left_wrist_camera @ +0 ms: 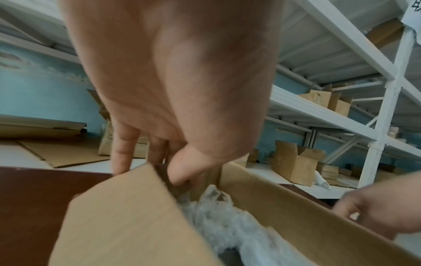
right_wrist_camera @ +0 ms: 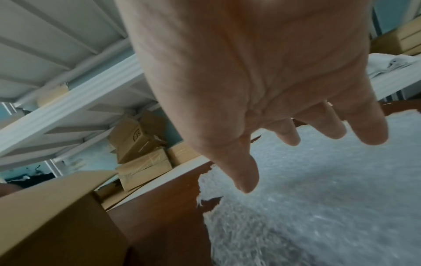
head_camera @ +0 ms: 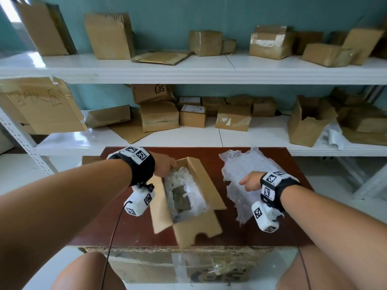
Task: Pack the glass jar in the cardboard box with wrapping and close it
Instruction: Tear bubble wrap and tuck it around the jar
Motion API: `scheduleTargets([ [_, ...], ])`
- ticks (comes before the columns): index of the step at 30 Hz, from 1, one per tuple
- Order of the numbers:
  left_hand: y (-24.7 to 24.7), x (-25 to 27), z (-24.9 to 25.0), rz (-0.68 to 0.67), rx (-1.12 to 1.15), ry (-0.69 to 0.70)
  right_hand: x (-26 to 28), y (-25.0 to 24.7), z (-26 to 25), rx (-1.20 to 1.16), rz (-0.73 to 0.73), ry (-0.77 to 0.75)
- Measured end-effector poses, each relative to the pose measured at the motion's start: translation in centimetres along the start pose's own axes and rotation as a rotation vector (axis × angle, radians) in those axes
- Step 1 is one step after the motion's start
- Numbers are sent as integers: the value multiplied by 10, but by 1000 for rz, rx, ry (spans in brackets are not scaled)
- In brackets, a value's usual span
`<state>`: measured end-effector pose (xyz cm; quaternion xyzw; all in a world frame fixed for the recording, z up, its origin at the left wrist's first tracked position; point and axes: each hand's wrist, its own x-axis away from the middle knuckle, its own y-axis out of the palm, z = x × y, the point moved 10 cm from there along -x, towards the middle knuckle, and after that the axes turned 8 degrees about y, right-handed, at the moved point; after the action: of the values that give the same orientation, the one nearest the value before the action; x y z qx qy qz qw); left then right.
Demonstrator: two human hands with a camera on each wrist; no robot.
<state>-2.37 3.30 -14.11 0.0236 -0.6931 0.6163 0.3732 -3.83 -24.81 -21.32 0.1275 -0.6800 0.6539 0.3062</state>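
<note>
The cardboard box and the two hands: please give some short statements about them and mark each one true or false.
1. The cardboard box stands open on the brown table. True.
2. The left hand grips the far end of the box. True; its thumb is inside the end wall.
3. The right hand holds the box's right flap. False; it hangs open over the loose bubble wrap sheet beside the box and grips nothing.
4. The box is empty inside. False; white wrapping fills it, around something dark.
5. All four flaps are folded shut. False; they stand open.
</note>
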Motion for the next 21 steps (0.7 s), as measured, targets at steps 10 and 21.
scheduleTargets([
  [10,45,48,-17,-298,-187,-105,-23,13,55,-278,213,149],
  [21,48,61,1,-144,-124,109,-13,20,48,-149,254,171],
])
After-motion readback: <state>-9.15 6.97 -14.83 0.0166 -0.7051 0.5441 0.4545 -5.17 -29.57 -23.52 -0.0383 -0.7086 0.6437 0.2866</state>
